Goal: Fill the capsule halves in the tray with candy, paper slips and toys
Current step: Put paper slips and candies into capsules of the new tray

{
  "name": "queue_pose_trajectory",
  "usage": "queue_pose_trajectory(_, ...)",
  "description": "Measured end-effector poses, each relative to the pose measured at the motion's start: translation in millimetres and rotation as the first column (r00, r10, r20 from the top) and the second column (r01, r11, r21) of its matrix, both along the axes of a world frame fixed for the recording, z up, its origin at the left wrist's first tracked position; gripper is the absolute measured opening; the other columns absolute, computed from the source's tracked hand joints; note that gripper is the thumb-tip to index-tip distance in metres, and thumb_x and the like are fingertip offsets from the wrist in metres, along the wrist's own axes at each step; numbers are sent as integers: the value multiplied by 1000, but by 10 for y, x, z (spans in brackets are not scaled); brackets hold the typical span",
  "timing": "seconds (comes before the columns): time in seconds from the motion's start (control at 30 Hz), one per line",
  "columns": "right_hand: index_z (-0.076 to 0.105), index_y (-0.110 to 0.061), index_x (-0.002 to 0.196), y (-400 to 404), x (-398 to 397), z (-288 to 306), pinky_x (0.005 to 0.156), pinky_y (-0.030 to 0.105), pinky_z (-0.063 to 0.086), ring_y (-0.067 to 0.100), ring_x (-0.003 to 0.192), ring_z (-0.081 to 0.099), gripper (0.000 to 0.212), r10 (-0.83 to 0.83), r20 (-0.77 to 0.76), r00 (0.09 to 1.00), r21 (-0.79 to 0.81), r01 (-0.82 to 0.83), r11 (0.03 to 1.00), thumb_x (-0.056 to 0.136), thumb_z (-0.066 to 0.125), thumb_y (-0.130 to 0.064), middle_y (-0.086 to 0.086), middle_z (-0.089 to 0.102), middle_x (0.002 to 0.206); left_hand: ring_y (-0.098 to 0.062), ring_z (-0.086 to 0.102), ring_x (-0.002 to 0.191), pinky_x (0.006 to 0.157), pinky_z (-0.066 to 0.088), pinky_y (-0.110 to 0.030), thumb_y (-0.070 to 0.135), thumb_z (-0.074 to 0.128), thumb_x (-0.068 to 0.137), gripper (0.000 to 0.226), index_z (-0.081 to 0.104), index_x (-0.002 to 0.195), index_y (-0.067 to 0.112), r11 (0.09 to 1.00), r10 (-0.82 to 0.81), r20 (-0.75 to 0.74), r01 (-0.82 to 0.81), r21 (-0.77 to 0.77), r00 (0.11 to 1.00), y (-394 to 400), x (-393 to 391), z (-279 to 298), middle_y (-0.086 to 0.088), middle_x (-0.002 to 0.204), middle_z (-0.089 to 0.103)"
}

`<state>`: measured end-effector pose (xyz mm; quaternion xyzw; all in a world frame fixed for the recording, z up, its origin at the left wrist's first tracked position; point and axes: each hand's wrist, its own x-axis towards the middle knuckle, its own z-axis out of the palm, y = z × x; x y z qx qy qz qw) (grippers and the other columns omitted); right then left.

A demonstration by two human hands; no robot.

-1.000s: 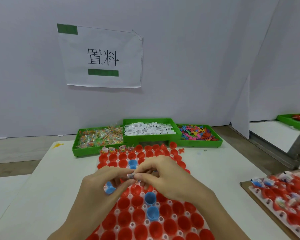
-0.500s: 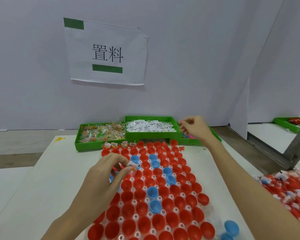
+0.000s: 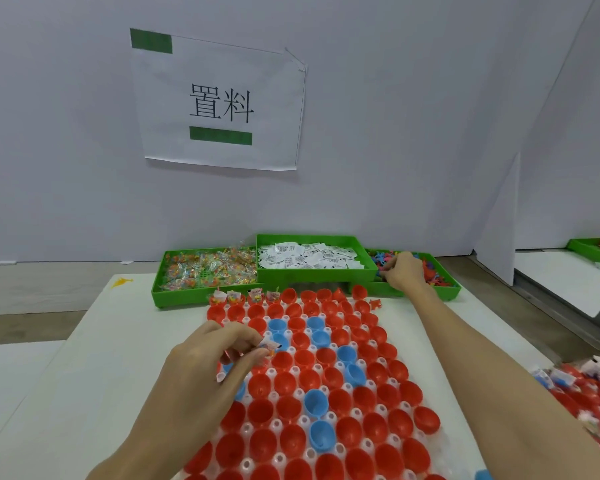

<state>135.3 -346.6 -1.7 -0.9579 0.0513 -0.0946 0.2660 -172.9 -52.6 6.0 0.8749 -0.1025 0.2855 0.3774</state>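
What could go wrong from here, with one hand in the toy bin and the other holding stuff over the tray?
1. The left hand pinches a candy packet and slip loosely above the capsule tray; one could drop into the wrong half.
2. The right hand digs in the toy bin where the toys look tangled; it may lift several.
3. The right forearm crosses close over the tray's right edge and might nudge halves.

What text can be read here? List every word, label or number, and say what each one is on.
"置料": on the white paper sheet taped to the wall, between two green bars.
Paper slips in the middle green bin: dark print, too small to read.
Candy packet in the left hand: printing blurred, unreadable.
Nothing else legible.
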Motion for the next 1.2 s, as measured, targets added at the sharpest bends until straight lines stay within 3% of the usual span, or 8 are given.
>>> queue_pose_trajectory(0.2,79,3,89,-23,-28,-47,91,38,55,28,96,71,10,4,74,997,73,-10,997,92,72,-3,16,77,95,-4,64,81,70,52,-16,42,65,81,13,73,90,37,999,-2,-24,3,34,1000,-13,0,0,20,80,63)
queue_pose_trajectory(0.33,78,0,96,-51,-101,-55,94,37,53,21,90,65,11,10,135,991,148,-30,989,90,76,-9,15,75,97,-6,63,81,71,52,-18,46,63,82,16,72,89,36,1000,-4,-21,4,22,1000,-10,-4,-11,20,79,62)
queue_pose_trajectory(0.6,75,-1,99,-138,-340,-41,85,29,52,20,89,67,10,-29,267,963,314,-58,948,92,69,3,13,75,101,-9,62,83,70,50,-18,46,62,88,7,65,88,40,998,-37,-27,39,47,999,-8,14,-52,19,94,61)
queue_pose_trajectory(0.77,77,-5,106,-111,-644,16,85,32,55,25,97,71,15,-93,370,925,423,-78,903,94,67,-2,10,75,104,-7,68,81,70,54,-18,41,68,83,9,72,90,38,996,-57,-43,54,-70,997,-44,15,-54,23,88,71)
queue_pose_trajectory(0.87,80,-12,99,-15,-977,110,88,38,59,21,92,74,10,-89,428,900,512,-160,844,93,72,-9,0,77,90,-6,70,82,72,54,-14,36,73,81,11,75,92,36,986,-64,-46,56,-159,997,-74,9,-67,23,84,73)
queue_pose_trajectory(1.0,79,-28,87,262,-1594,270,77,21,58,10,81,76,11,141,411,900,609,-387,692,88,78,-17,-7,78,80,-5,72,83,74,55,-15,33,76,82,11,77,93,36,964,-98,-50,83,-252,994,-104,-9,-44,21,85,76)
queue_pose_trajectory(1.1,81,-28,90,457,-1956,446,71,11,55,6,79,75,5,395,368,842,524,-538,660,87,79,-24,-11,78,85,-8,74,86,77,56,-18,29,77,85,11,77,96,32,957,-137,-46,120,-264,990,-126,-20,-32,18,88,77)
queue_pose_trajectory(1.2,81,-25,91,603,-2179,562,71,13,56,4,79,74,4,517,365,775,438,-632,639,88,79,-24,-12,78,86,-8,74,85,77,57,-19,35,77,83,12,76,94,30,955,-140,-32,126,-268,990,-148,-32,-29,17,87,77)
